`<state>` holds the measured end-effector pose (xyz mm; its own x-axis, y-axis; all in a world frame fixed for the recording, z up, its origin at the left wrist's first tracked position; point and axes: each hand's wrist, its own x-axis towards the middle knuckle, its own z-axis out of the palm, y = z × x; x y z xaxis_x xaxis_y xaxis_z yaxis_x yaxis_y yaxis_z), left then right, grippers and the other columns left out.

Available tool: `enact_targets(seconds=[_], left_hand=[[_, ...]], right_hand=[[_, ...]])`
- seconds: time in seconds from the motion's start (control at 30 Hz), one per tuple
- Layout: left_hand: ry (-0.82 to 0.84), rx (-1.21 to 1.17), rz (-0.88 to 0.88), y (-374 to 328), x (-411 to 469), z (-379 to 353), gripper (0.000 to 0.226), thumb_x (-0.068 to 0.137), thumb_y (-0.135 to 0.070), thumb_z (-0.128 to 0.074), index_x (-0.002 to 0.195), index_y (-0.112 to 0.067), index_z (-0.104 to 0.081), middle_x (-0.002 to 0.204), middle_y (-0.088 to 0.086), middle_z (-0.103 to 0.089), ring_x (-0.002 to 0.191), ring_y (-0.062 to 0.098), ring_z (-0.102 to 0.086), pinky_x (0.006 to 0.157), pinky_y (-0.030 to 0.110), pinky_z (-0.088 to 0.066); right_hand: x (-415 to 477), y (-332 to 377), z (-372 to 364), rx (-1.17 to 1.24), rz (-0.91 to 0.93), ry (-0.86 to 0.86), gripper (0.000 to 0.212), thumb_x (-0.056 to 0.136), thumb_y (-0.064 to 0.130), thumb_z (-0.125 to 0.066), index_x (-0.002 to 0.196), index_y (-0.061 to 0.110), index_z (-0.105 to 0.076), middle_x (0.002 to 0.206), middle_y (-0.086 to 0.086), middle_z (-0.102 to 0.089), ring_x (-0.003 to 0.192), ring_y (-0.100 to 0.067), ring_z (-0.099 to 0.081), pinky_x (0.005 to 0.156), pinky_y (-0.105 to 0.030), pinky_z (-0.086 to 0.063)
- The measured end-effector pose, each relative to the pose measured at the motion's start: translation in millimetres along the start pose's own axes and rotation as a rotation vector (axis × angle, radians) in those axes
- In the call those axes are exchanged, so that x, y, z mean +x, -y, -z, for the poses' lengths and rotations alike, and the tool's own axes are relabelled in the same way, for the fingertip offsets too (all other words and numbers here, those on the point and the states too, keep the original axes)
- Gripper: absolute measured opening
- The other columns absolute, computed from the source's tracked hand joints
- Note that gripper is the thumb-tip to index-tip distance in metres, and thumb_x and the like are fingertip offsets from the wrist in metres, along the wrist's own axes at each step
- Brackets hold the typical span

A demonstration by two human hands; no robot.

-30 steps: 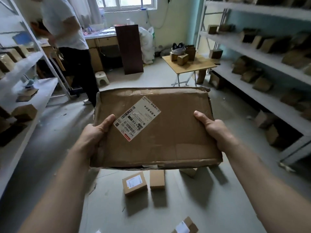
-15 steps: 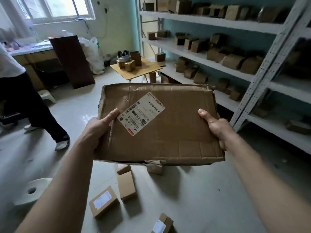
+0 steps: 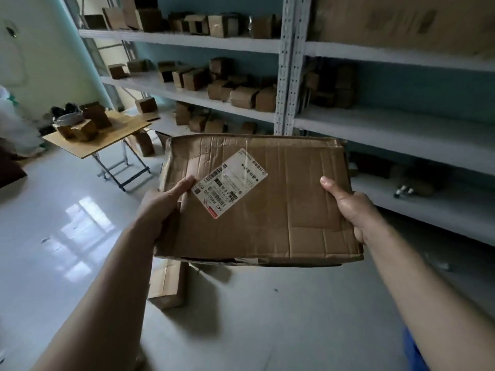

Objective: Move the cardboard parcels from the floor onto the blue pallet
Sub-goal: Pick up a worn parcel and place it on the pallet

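We carry the cardboard parcel [image 3: 257,202] in the air above the floor [image 3: 67,210], broad face up and roughly level. The left hand [image 3: 163,207] grips its left edge and the right hand [image 3: 351,207] grips its right edge. Each thumb lies on the top face, and the fingers pass underneath, out of view. We judge that this two-sided grip suits the parcel. The board is wide, creased and torn along the near edge, so support at both ends guards against sagging or twisting. The shipping label [image 3: 233,183] faces up, just beside the left thumb and uncovered.

A second parcel [image 3: 167,287] lies on the floor below the held one, near its left corner, and is not yet moved. Ahead stands the shelving [image 3: 286,76], loaded with small boxes. To the left, a folding surface [image 3: 115,135] carries more boxes. A blue edge [image 3: 413,352] shows at the lower right, and we cannot tell whether it is the pallet. We judge the step in hand to be the carry.
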<state>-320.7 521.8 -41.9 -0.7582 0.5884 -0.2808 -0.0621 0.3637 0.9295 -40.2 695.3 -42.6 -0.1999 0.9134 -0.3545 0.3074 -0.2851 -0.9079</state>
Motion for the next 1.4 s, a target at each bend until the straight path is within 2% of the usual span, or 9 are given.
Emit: enact_targets(seconds=[0.17, 0.33, 0.53, 0.67, 0.8, 0.93, 1.07, 1.2, 1.4], left_hand=[[0.113, 0.062, 0.000, -24, 8, -110, 0.072, 0.057, -0.068, -0.076, 0.096, -0.009, -0.068, 0.091, 0.009, -0.072, 0.085, 0.027, -0.069, 0.085, 0.039, -0.055], [0.265, 0.125, -0.060, -55, 0, -207, 0.071, 0.061, -0.065, -0.076, 0.101, -0.007, -0.067, 0.093, 0.008, -0.071, 0.083, 0.023, -0.067, 0.080, 0.034, -0.055], [0.525, 0.159, -0.078, -88, -22, -305, 0.079, 0.056, -0.064, -0.078, 0.110, -0.008, -0.062, 0.098, 0.009, -0.071, 0.088, 0.026, -0.068, 0.074, 0.036, -0.056], [0.653, 0.205, -0.082, -101, -33, -374, 0.107, 0.032, -0.076, -0.081, 0.114, -0.009, -0.064, 0.098, 0.007, -0.073, 0.087, 0.027, -0.071, 0.079, 0.038, -0.058], [0.802, 0.282, -0.125, -113, -58, -443, 0.091, 0.057, -0.068, -0.076, 0.120, -0.006, -0.057, 0.106, 0.009, -0.068, 0.091, 0.027, -0.065, 0.064, 0.032, -0.050], [0.955, 0.371, -0.174, -125, -74, -508, 0.111, 0.044, -0.080, -0.071, 0.126, -0.007, -0.053, 0.114, 0.010, -0.064, 0.098, 0.029, -0.062, 0.080, 0.039, -0.051], [1.084, 0.417, -0.242, -133, -92, -566, 0.094, 0.065, -0.071, -0.067, 0.132, -0.007, -0.049, 0.117, 0.011, -0.060, 0.099, 0.029, -0.057, 0.079, 0.039, -0.042], [1.225, 0.485, -0.279, -136, -117, -615, 0.092, 0.068, -0.069, -0.066, 0.133, -0.007, -0.047, 0.117, 0.008, -0.058, 0.101, 0.028, -0.053, 0.089, 0.043, -0.041], [1.413, 0.586, -0.351, -123, -168, -668, 0.104, 0.063, -0.075, -0.065, 0.141, -0.011, -0.041, 0.139, 0.013, -0.050, 0.120, 0.036, -0.050, 0.099, 0.046, -0.039]], right_hand=[[24, -17, 97, 0.012, -0.033, -0.139, 0.100, 0.062, 0.076, -0.064, 0.136, 0.011, -0.049, 0.130, -0.013, -0.058, 0.115, -0.033, -0.057, 0.100, -0.048, -0.044], [22, -36, 182, 0.058, -0.087, -0.295, 0.104, 0.064, 0.079, -0.059, 0.141, 0.012, -0.041, 0.140, -0.012, -0.050, 0.125, -0.034, -0.048, 0.104, -0.049, -0.038], [3, -60, 259, 0.206, -0.204, -0.471, 0.125, 0.041, 0.090, -0.063, 0.142, 0.020, -0.039, 0.133, -0.010, -0.053, 0.113, -0.032, -0.055, 0.095, -0.047, -0.044], [-16, -72, 303, 0.304, -0.222, -0.575, 0.107, 0.053, 0.082, -0.066, 0.139, 0.023, -0.043, 0.124, -0.010, -0.059, 0.100, -0.028, -0.060, 0.083, -0.043, -0.051], [-35, -84, 343, 0.313, -0.220, -0.778, 0.100, 0.056, 0.080, -0.065, 0.137, 0.023, -0.047, 0.128, -0.009, -0.058, 0.110, -0.030, -0.057, 0.098, -0.051, -0.044], [-50, -89, 374, 0.348, -0.250, -0.956, 0.089, 0.065, 0.073, -0.065, 0.133, 0.018, -0.050, 0.123, -0.010, -0.061, 0.103, -0.030, -0.060, 0.085, -0.040, -0.048], [-62, -100, 396, 0.377, -0.308, -1.075, 0.089, 0.068, 0.073, -0.063, 0.133, 0.014, -0.051, 0.121, -0.010, -0.061, 0.101, -0.031, -0.060, 0.091, -0.044, -0.048], [-78, -113, 401, 0.457, -0.336, -1.195, 0.091, 0.074, 0.068, -0.062, 0.141, 0.010, -0.042, 0.134, -0.011, -0.054, 0.107, -0.029, -0.057, 0.087, -0.037, -0.045], [-112, -138, 392, 0.577, -0.353, -1.385, 0.077, 0.082, 0.059, -0.060, 0.139, 0.010, -0.043, 0.131, -0.012, -0.055, 0.090, -0.021, -0.053, 0.082, -0.033, -0.042]])
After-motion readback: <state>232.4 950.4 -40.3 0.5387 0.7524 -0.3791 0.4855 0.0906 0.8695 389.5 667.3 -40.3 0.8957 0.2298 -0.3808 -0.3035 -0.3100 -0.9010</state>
